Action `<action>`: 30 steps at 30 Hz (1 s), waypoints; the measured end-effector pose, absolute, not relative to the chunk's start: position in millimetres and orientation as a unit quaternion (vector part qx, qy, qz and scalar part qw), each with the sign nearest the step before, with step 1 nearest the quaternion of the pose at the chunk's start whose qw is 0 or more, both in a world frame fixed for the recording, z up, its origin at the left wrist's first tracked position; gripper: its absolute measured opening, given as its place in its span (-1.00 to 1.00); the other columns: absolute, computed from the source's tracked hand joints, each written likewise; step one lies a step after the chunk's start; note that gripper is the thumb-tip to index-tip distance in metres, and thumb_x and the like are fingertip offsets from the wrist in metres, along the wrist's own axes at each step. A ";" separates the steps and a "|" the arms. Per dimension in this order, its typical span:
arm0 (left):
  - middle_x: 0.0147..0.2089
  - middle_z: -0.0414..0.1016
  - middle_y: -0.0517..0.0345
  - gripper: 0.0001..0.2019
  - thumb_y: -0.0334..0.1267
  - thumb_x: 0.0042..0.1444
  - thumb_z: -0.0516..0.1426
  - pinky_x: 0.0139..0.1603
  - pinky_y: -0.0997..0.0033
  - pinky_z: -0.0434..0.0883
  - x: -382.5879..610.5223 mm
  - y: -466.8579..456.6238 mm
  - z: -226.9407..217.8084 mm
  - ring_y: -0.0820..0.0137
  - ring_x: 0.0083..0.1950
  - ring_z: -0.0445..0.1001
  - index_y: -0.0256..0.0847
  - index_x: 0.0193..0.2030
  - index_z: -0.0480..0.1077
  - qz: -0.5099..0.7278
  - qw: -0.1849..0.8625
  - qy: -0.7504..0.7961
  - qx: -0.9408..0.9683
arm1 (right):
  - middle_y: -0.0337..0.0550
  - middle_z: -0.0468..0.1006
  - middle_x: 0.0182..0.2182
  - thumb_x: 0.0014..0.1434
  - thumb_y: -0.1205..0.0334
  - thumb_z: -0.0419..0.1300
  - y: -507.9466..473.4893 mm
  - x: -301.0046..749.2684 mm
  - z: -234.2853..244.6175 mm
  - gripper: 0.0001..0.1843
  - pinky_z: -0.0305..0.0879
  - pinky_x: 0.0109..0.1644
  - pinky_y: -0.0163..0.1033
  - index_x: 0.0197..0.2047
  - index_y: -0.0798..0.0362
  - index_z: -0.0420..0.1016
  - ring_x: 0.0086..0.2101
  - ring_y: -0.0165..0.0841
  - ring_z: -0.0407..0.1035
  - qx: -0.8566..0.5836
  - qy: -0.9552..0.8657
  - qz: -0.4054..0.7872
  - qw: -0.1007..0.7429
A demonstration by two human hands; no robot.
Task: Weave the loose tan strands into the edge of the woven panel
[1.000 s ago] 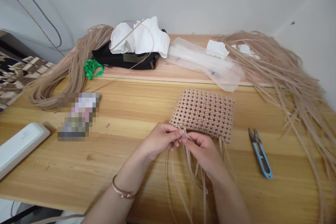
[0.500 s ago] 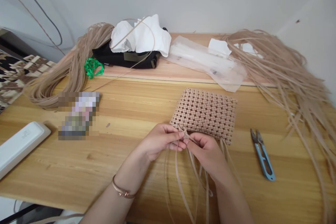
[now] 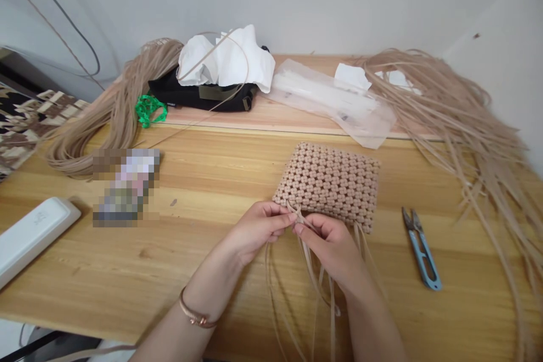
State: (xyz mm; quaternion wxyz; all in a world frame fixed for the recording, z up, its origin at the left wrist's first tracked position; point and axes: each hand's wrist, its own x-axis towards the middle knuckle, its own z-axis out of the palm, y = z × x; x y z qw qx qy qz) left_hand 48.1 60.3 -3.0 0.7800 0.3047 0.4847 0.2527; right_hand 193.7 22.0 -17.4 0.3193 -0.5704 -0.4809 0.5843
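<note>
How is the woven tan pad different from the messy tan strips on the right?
The woven tan rectangular pad is knotted into a tight, bumpy block; the loose tan strips on the right lie long and fanned out. The left hand and right hand pinch strands at the pad's near edge; nobody touches the loose strips. Both are the same tan colour.

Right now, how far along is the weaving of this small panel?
Done: the woven panel shows many closed rows and lies flat on the table. In hand: the left hand and right hand pinch the loose strips at its near edge. To do: those strips trail unwoven toward the person; the snips lie untouched to the right.
</note>
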 end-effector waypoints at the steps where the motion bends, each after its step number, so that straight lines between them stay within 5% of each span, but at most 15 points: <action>1: -0.71 0.12 0.37 -0.73 -0.18 -0.24 0.29 -0.64 0.57 -0.16 48.1 60.1 -4.5 0.68 -0.65 -0.05 -0.37 -0.55 0.38 0.255 0.777 0.484 0.312 | -0.37 0.05 -0.62 0.09 0.17 0.08 21.8 193.8 -17.1 -0.77 -0.08 -0.54 -0.35 -0.53 0.08 0.27 -0.57 -0.48 -0.04 -0.569 -0.480 0.586 0.321; 7: -0.64 0.24 0.29 -0.71 -0.13 -0.22 0.28 -0.64 0.52 -0.19 47.8 59.3 -9.6 0.68 -0.66 -0.05 -0.37 -0.53 0.40 0.265 0.774 0.469 0.331 | -0.36 0.08 -0.62 0.11 0.15 0.06 19.6 193.6 -15.0 -0.76 -0.06 -0.53 -0.35 -0.53 0.08 0.26 -0.56 -0.47 -0.02 -0.580 -0.499 0.559 0.321; 13: -0.69 0.11 0.38 -0.68 -0.12 -0.25 0.29 -0.64 0.53 -0.18 48.2 56.6 -11.4 0.67 -0.67 -0.05 -0.34 -0.57 0.32 0.290 0.769 0.476 0.312 | -0.34 0.15 -0.61 0.18 0.10 -0.03 18.9 195.8 -12.6 -0.70 0.05 -0.47 -0.35 -0.49 0.07 0.31 -0.54 -0.44 0.09 -0.596 -0.517 0.522 0.324; 22: -0.73 0.11 0.39 -0.66 -0.09 -0.30 0.30 -0.66 0.52 -0.21 48.6 54.9 -14.7 0.68 -0.69 -0.07 -0.32 -0.59 0.30 0.298 0.783 0.463 0.291 | -0.25 0.47 -0.50 0.07 0.01 0.12 19.2 205.0 -16.0 -0.70 0.20 -0.35 -0.32 -0.40 0.07 0.52 -0.42 -0.35 0.30 -0.626 -0.443 0.542 0.343; 30: -0.66 0.25 0.31 -0.67 -0.09 -0.30 0.29 -0.66 0.53 -0.17 49.2 54.7 -17.0 0.67 -0.68 0.01 -0.33 -0.56 0.34 0.296 0.780 0.467 0.293 | -0.17 0.54 -0.46 -0.06 0.03 0.25 19.1 205.0 -13.1 -0.70 0.24 -0.29 -0.27 -0.35 0.10 0.56 -0.38 -0.30 0.35 -0.640 -0.398 0.554 0.353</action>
